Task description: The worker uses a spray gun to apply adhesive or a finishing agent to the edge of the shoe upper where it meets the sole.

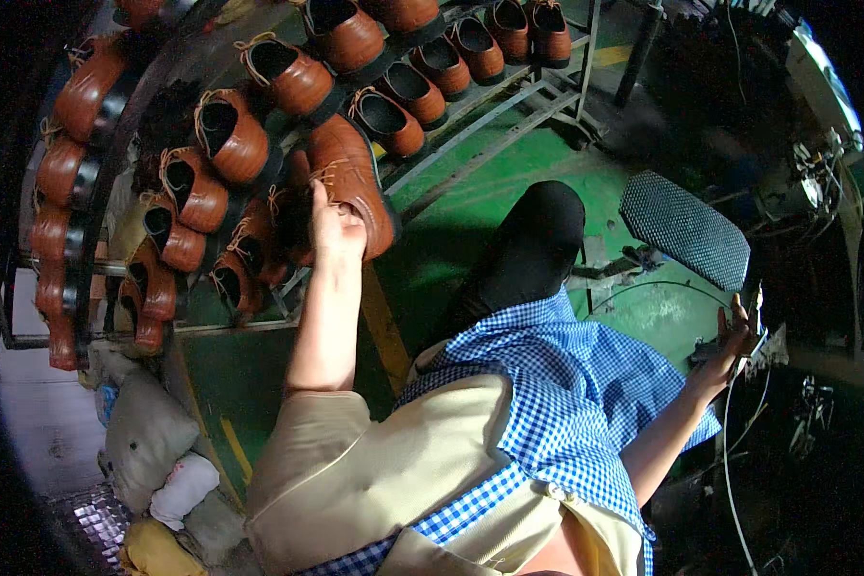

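My left hand (338, 230) grips a brown leather shoe (344, 154) with laces, the fingers inside its opening and the thumb along the outside. The shoe is held with its toe pointing away from me, in front of a rack of similar shoes. Far to the right, my right hand (725, 360) is curled around a dark object with a light metallic edge, too shadowed to make out. A thin pale cable (728, 470) runs down from beside that hand.
Brown shoes (232, 139) fill a metal rack (538, 115) at the left and far side. A black textured pad (686, 230) stands near my right hand. Dark machinery lines the right edge. Stuffed sacks (149, 432) lie at the lower left on the green floor (485, 173).
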The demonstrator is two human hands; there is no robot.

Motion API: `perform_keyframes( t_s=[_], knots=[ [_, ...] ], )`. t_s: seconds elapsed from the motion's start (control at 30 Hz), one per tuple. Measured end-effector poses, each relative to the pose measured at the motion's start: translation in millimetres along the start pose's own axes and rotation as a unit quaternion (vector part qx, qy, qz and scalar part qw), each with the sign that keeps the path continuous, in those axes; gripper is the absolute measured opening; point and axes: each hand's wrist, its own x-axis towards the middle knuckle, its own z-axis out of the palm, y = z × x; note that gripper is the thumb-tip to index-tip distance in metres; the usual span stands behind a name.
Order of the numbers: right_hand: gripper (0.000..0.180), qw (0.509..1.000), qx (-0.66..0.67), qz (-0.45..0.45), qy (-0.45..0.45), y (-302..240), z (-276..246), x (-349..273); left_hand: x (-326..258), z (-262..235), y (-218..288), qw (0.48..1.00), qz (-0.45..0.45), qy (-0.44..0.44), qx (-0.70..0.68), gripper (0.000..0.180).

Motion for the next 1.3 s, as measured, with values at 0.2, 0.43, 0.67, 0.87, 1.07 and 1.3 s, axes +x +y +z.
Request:
perform_keyframes(
  t_s=[0.2,0.43,0.67,0.87,1.07,1.3],
  knots=[
    [0.051,1.0,-0.001,0.006,-0.012,2.1,7.5,-0.3,85.6,8.7,21.3,0.999,0.032,0.034,-0.003,0.043],
    [0.049,1.0,-0.008,0.016,-0.023,6.2,4.5,-1.5,143.0,26.6,38.3,0.995,-0.068,0.067,0.029,0.043],
    [0.05,0.988,-0.044,0.149,-0.005,7.7,14.1,-0.9,53.5,35.2,6.4,0.831,0.283,-0.159,0.452,0.074],
    [0.046,0.985,-0.037,0.168,-0.027,16.3,26.2,-8.5,78.2,82.5,-30.9,0.412,0.366,-0.165,0.818,0.063],
    [0.053,0.989,-0.005,0.144,-0.038,13.7,24.3,-12.7,57.2,89.2,-5.7,0.589,0.354,-0.267,0.676,0.038],
    [0.045,0.984,0.036,0.174,-0.03,-14.1,39.6,-17.0,-134.3,87.3,21.2,0.712,0.222,-0.423,0.515,0.026]
  ],
)
